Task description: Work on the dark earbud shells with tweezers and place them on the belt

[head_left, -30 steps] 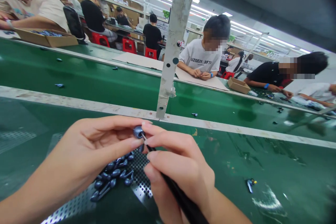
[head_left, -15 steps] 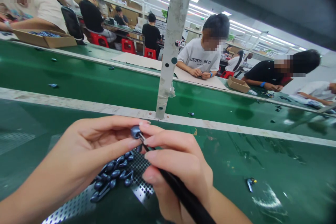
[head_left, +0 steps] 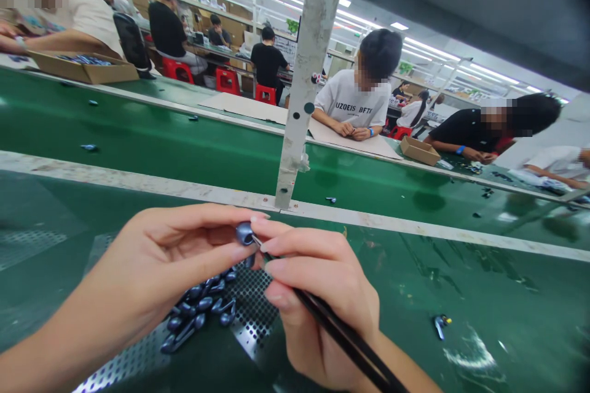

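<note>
**Left hand** point(head_left: 157, 264): bare, at lower centre-left of the frame; broad smooth back, slim tapering fingers point(head_left: 203, 221), short rounded fingernails point(head_left: 260, 216) with pale tips.

**Left forearm** point(head_left: 50, 350): bare, smooth, widening toward the lower left corner, where the frame cuts it off.

**Right hand** point(head_left: 318, 295): bare, at lower centre of the frame; same slim build, long fingers point(head_left: 304, 244), short neat nails.

**Right forearm** point(head_left: 396, 368): bare, narrow, cut off by the bottom edge at lower right.
</note>
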Available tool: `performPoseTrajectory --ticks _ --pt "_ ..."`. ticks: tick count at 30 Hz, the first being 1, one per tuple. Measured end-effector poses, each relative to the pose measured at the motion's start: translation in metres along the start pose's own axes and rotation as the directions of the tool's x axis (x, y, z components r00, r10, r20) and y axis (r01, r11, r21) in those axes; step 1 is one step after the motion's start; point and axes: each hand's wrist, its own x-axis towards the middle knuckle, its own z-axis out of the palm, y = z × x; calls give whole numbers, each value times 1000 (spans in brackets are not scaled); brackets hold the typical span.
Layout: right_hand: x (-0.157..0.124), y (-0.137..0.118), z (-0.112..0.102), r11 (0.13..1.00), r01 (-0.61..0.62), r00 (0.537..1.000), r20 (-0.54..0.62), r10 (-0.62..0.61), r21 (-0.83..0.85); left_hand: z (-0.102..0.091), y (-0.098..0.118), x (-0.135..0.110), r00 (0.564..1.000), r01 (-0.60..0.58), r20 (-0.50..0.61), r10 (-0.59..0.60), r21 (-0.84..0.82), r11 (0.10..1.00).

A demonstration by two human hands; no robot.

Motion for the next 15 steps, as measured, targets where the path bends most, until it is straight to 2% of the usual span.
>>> performPoseTrajectory --ticks 9,13,15 --pt "0 1 -1 1000 -5 1000 1 5 -18 0 -2 1 1000 -1 0 1 6 1000" --pt "-1 3 0 991 107 994 -26 -110 -84 1 -2 2 1000 -13 -5 13 -2 1000" --pt "0 2 2 984 120 992 -28 -125 -133 1 -3 2 1000 -18 -13 18 3 1000"
